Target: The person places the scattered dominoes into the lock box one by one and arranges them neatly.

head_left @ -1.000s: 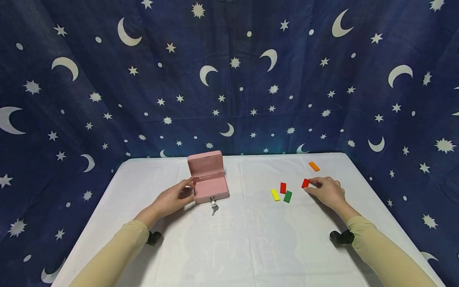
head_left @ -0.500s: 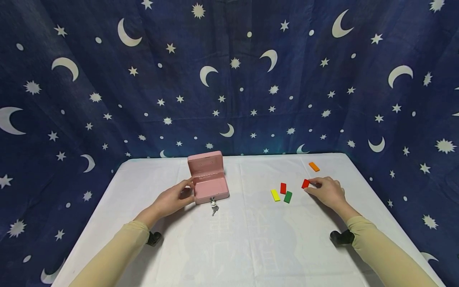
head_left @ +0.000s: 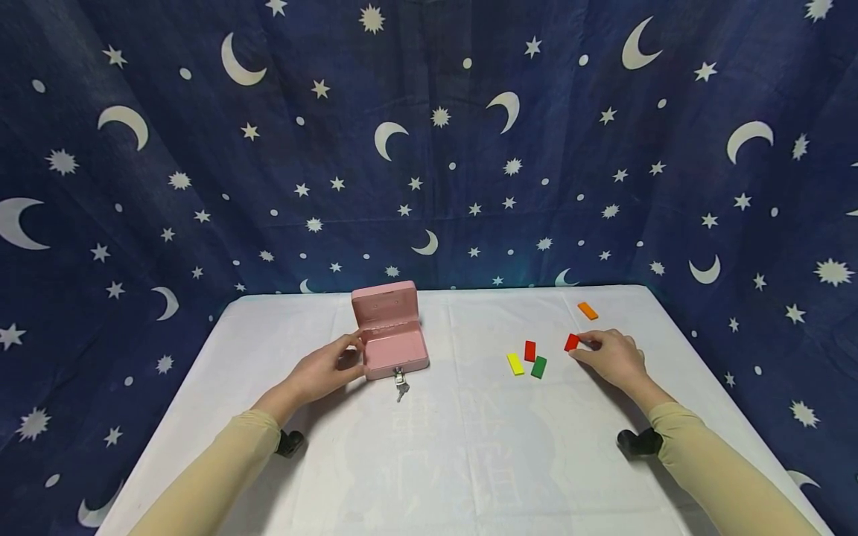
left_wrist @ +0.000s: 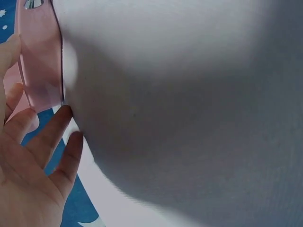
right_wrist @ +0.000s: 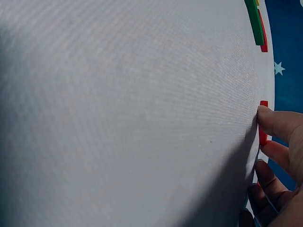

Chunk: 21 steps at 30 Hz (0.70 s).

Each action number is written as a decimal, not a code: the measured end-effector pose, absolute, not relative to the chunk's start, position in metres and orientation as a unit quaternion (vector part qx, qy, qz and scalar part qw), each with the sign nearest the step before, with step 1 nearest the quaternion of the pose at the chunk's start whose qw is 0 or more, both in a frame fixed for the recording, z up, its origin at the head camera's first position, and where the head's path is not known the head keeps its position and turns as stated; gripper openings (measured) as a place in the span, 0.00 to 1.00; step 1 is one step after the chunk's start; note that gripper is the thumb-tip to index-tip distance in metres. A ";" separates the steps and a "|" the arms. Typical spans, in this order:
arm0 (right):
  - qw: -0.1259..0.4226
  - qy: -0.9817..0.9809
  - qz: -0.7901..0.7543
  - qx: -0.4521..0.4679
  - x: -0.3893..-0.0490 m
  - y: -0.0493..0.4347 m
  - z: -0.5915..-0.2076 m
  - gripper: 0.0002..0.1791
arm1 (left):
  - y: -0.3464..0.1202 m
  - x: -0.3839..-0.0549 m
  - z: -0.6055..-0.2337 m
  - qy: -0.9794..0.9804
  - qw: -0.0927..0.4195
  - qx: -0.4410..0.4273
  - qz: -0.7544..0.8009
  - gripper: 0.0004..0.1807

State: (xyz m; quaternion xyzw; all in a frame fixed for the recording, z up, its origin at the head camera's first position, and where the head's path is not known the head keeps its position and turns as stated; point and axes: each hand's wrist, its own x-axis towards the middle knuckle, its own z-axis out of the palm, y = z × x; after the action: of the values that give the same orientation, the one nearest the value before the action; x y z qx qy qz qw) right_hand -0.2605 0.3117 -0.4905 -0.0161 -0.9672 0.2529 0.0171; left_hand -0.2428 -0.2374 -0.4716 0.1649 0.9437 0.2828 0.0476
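A small pink metal cash box (head_left: 395,350) stands on the table with its lid raised, a key hanging from the lock (head_left: 401,381) on its front. My left hand (head_left: 325,372) grips the box's left side, the thumb at the front corner and the fingers farther back. In the left wrist view, the box's pink wall (left_wrist: 41,56) shows beside the fingers. To the right, my right hand (head_left: 613,359) pinches a red block (head_left: 571,342) lying on the cloth between thumb and fingertips. The right wrist view shows the thumb against this red block (right_wrist: 263,123).
Between the box and my right hand lie another red block (head_left: 529,351), a yellow block (head_left: 515,364) and a green block (head_left: 539,367). An orange block (head_left: 588,310) lies farther back. A dark blue star-patterned curtain (head_left: 456,246) hangs behind the white-covered table (head_left: 456,461).
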 end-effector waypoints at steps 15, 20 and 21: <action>0.044 -0.971 0.237 -0.013 -0.263 0.311 -0.492 0.29 | -0.236 -0.242 -0.471 0.944 0.038 0.173 0.279 0.18; 0.050 -0.972 0.230 -0.009 -0.265 0.309 -0.492 0.27 | -0.236 -0.243 -0.470 0.944 0.038 0.175 0.277 0.20; 0.052 -0.972 0.230 -0.010 -0.265 0.308 -0.492 0.27 | -0.236 -0.243 -0.470 0.944 0.038 0.174 0.277 0.21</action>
State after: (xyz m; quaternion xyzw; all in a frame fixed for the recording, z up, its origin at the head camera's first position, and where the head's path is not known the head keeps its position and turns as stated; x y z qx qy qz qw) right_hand -0.2654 0.3081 -0.4917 -0.0100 -0.9718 0.2301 0.0516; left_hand -0.2431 -0.2360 -0.4703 0.1742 0.9443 0.2767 0.0381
